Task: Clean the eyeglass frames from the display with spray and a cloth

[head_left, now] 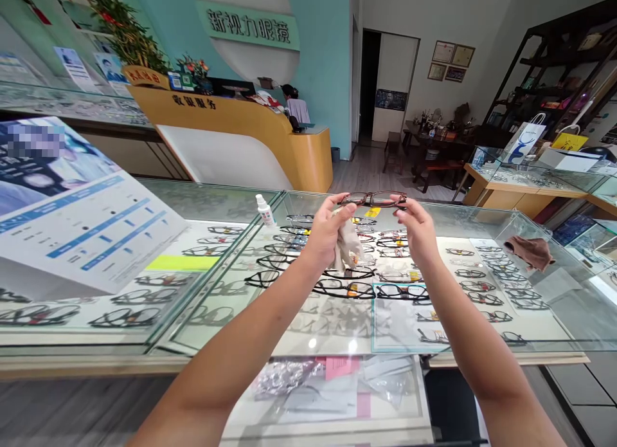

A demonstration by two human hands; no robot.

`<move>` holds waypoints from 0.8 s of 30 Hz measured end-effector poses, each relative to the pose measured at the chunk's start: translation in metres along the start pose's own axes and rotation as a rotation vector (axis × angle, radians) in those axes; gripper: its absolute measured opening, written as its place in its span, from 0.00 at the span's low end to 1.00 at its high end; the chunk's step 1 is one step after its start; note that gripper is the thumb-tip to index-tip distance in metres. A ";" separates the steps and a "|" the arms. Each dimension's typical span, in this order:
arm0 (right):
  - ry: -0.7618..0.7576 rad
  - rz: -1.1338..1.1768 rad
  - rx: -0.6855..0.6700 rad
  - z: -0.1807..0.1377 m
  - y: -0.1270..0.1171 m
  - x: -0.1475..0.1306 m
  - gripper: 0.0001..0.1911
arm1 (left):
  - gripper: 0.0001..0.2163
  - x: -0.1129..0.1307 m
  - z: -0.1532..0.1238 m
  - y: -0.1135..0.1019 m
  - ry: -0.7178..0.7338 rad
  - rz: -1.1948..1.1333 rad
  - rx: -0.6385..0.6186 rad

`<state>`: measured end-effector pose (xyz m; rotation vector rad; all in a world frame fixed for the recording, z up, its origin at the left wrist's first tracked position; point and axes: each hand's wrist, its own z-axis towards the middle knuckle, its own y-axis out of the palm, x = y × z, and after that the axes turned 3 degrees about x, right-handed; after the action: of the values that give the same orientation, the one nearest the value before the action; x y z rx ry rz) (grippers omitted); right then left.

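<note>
Both hands hold a pair of brown-framed glasses (375,199) up above a glass display counter (530,228). My left hand (326,233) pinches the frame's left end and also clutches a pale cleaning cloth (348,247) that hangs down from the palm. My right hand (418,228) grips the frame's right end with its fingertips. Below the glass lie rows of spectacle frames (347,286).
A small white spray bottle (265,210) stands on the counter left of my hands. A brown cloth (530,251) lies at the right. A slanted printed sign (81,222) stands at the left. A yellow reception desk (241,138) with a person behind it is beyond.
</note>
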<state>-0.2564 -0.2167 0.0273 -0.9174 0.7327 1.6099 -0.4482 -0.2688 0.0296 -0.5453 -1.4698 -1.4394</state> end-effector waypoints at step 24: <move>-0.353 -0.321 -0.073 -0.020 0.013 -0.025 0.22 | 0.16 0.004 -0.001 -0.007 -0.784 -0.200 -0.233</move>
<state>-0.2623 -0.2491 0.0383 -0.7319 0.2671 1.4643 -0.4554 -0.2728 0.0297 -1.2367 -2.0056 -1.6557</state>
